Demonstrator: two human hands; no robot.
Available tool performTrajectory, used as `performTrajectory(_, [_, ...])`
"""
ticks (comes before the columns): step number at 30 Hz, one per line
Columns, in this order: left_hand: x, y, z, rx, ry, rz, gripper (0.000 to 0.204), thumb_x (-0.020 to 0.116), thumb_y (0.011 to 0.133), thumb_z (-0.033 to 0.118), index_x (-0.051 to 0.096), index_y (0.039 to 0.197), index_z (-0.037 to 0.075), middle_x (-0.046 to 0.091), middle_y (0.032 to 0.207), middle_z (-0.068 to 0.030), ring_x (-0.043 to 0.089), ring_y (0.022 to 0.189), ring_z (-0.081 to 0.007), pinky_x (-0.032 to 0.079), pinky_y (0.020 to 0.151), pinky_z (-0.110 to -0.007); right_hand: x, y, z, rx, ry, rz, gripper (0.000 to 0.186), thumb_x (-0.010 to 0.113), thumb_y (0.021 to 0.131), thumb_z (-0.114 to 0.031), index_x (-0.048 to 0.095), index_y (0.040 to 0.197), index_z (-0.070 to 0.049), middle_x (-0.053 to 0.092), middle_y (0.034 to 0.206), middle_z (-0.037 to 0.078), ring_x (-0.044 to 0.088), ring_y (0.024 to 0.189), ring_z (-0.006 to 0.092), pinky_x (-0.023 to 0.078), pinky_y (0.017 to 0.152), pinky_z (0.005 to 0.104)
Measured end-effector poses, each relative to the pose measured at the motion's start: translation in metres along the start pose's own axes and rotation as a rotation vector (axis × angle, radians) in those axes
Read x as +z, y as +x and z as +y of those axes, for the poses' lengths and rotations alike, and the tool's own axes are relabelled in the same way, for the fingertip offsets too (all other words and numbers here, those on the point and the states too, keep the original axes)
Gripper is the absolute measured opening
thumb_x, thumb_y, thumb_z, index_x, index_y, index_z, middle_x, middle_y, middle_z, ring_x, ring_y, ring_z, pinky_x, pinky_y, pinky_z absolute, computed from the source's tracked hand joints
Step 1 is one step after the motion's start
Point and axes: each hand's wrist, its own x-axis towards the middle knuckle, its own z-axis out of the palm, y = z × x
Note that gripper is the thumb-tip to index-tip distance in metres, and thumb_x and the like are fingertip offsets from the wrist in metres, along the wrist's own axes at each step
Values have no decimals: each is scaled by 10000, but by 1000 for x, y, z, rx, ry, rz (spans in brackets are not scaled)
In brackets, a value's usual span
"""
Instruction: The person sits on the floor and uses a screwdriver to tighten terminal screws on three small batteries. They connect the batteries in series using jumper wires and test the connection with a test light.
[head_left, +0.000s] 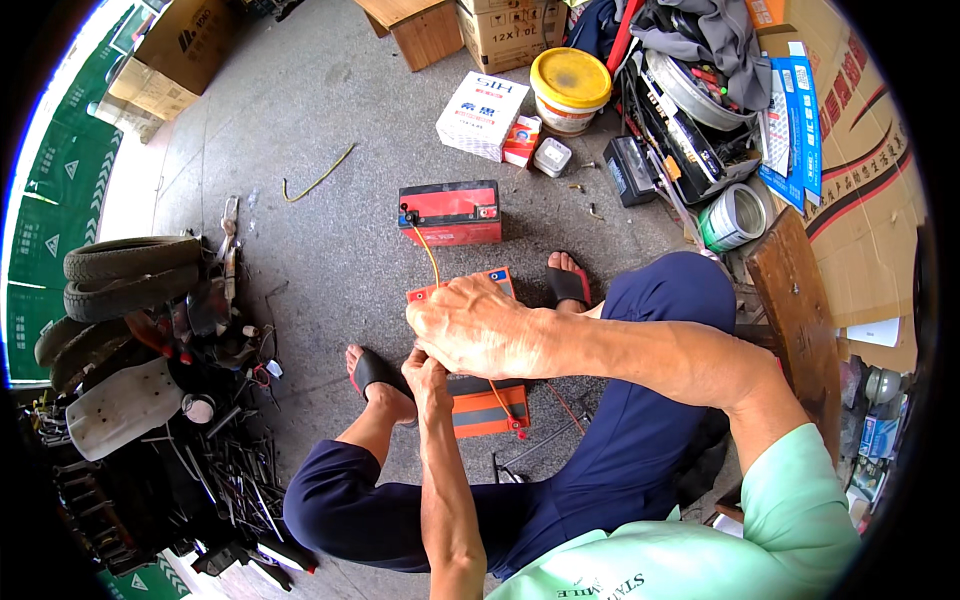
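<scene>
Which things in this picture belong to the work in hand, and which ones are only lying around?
Seemingly in the job:
- red battery
- yellow wire on its terminal
- orange battery casing

Apparently just lying about:
- stacked tyres
- yellow-lidded bucket
- white box
- green tin

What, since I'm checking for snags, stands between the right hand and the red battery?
A yellow wire spans the gap, and an orange battery peeks out beyond the right hand; nothing else visible stands before the red battery.

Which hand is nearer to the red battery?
The right hand: it is below the red battery in the picture, apart from it. The left hand is farther down, closer to the person's body.
</scene>
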Motion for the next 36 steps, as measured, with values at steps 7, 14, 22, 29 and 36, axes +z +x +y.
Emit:
performTrajectory(7, [0,39,27,114,133,-52,109,567,813,43,643,824,-34,592,684,-9,459,568,-62,360,522,-214,-13,16,5,-28,-45,146,206,617,790,-173,536,752,13,595,624,184,635,640,342,509,570,410])
performTrajectory(14, [-13,105,34,180,452,-221,171,551,795,60,650,859,-64,615,696,-41,510,613,-86,414,565,-242,-2,34,16,44,-52,219,210,589,829,-189,543,769,8,593,618,170,636,634,330,509,564,409])
performTrajectory(22, [-1,108,23,131,642,-143,223,554,772,94,693,919,0,678,742,-130,623,669,-169,487,644,-309,10,37,22,31,-90,163,179,574,827,-165,543,787,7,600,649,172,628,617,320,501,562,397])
performTrajectory(29, [-5,115,13,186,585,35,204,617,702,114,701,854,6,667,682,-99,617,618,-158,489,611,-296,12,45,20,27,-66,172,206,578,828,-175,540,760,16,575,604,180,613,601,353,486,546,419])
performTrajectory(36, [-5,110,27,155,438,12,216,634,658,74,687,830,-45,645,646,-89,579,552,-127,458,522,-248,16,58,26,18,-43,215,224,599,817,-183,541,737,18,569,599,187,613,612,357,487,549,426])
